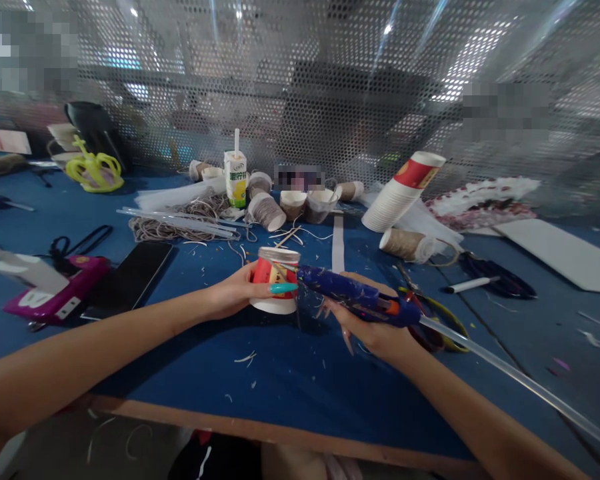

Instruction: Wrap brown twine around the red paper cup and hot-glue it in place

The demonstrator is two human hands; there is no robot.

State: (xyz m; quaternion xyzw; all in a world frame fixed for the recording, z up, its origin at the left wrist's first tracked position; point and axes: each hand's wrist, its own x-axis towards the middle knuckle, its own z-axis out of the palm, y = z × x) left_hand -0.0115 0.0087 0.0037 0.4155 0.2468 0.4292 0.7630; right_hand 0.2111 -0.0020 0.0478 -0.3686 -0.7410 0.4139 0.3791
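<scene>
My left hand [236, 291] is wrapped round a red and white paper cup [275, 303], its thumb with a long teal nail lying across the front. Greyish cord appears to circle the cup's upper end. My right hand [380, 331] grips a blue glue gun [347, 288], and a long clear glue stick [510, 373] runs out of its back end. The gun's nozzle points left at the cup's side, near the upper end; whether it touches is hard to see. Scissors [453, 327] with yellow-edged handles lie partly behind my right wrist.
At the back stand a drink carton [236, 180], several twine-wrapped cups [267, 212] and a leaning paper cup stack [395, 200]. Glue sticks [180, 223] rest on a cord heap. Left are a black phone [133, 277] and a purple power strip [63, 297]; right, a white board [565, 253].
</scene>
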